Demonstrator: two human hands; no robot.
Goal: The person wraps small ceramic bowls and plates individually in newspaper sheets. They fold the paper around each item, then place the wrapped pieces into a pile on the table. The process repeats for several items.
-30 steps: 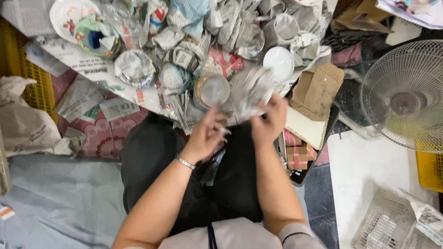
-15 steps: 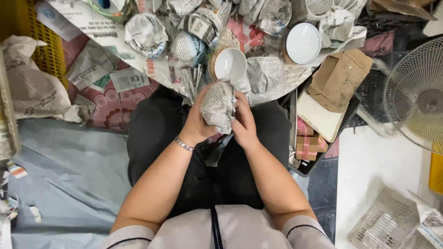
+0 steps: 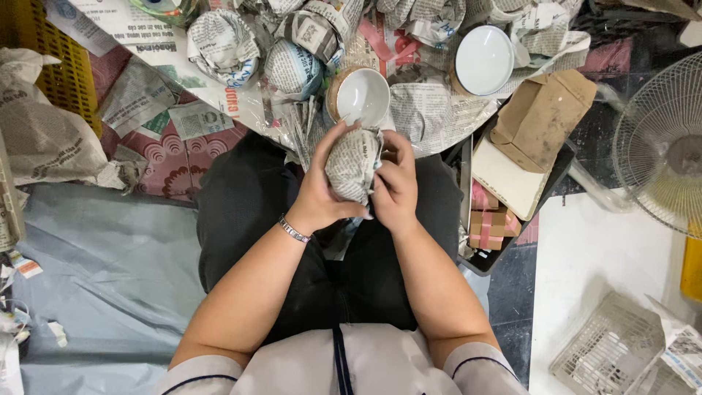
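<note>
Left hand: the left hand [image 3: 318, 197] is closed around the near side of a newspaper-wrapped bundle [image 3: 353, 164], the fingertips pressed into the paper; a metal bracelet [image 3: 294, 230] is worn at the wrist.
Right hand: the right hand [image 3: 397, 186] is curled against the other side of the same bundle, its fingers tucked into the paper folds.
Bundle: it is held between both hands, above the lap and clear of the floor; what is inside cannot be told, though the rounded shape suggests a small bowl.
Just beyond the hands: an unwrapped white bowl [image 3: 362, 95] is seen lying open side up, on loose newspaper sheets [image 3: 431, 113].
Farther beyond: several wrapped bundles [image 3: 219, 44] are piled together, and a second white bowl [image 3: 484, 60] is seen to the right of the pile.
Right of the hands: a brown cardboard box [image 3: 541, 117] is seen, and well apart, a fan [image 3: 662, 146] with a wire guard.
Left of the hands: a yellow crate [image 3: 51, 73] is seen, with crumpled paper [image 3: 44, 139] in front of it.
Risk: the paper could be torn by the pressing fingertips, or the bundle could be let slip onto the bowl just beyond, which might be chipped; the folds could also spring open if they are left untucked.
</note>
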